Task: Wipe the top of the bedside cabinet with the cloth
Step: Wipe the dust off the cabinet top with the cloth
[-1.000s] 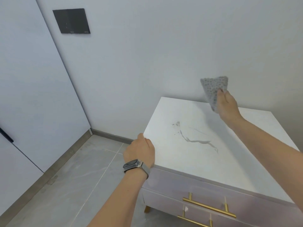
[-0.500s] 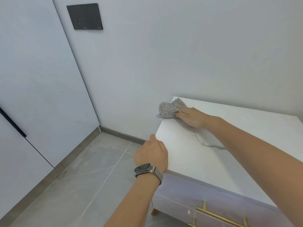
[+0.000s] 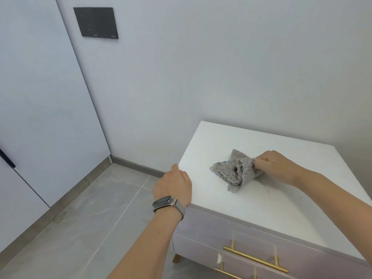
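At the far left stands a pale door (image 3: 40, 117) with a dark handle (image 3: 7, 159) at its edge, and higher on the wall (image 3: 221, 67) hangs a dark grey rectangular panel (image 3: 95, 22). Below them the floor (image 3: 80, 228) is grey tile with light grout lines, edged by a grey skirting board (image 3: 136, 167).

The left hand (image 3: 174, 187) rests on the near left edge of the bedside cabinet (image 3: 251, 244), fingers curled down over the edge of the white top (image 3: 281, 214); it grips the edge and holds nothing else. A watch (image 3: 164, 202) with a metal mesh band sits on that wrist.

On the top, roughly in its middle, lies the cloth (image 3: 234, 172), grey with a pattern of darker dots, crumpled into loose folds and touching the surface. Its right end is bunched in the right hand (image 3: 275, 165), whose fingers are closed around the fabric, with the heel of the hand low over the top.

Beneath the top, the cabinet's front is pale lilac, with two drawers carrying gold bar handles (image 3: 255, 259). A gold foot (image 3: 177, 258) shows under the left front corner.
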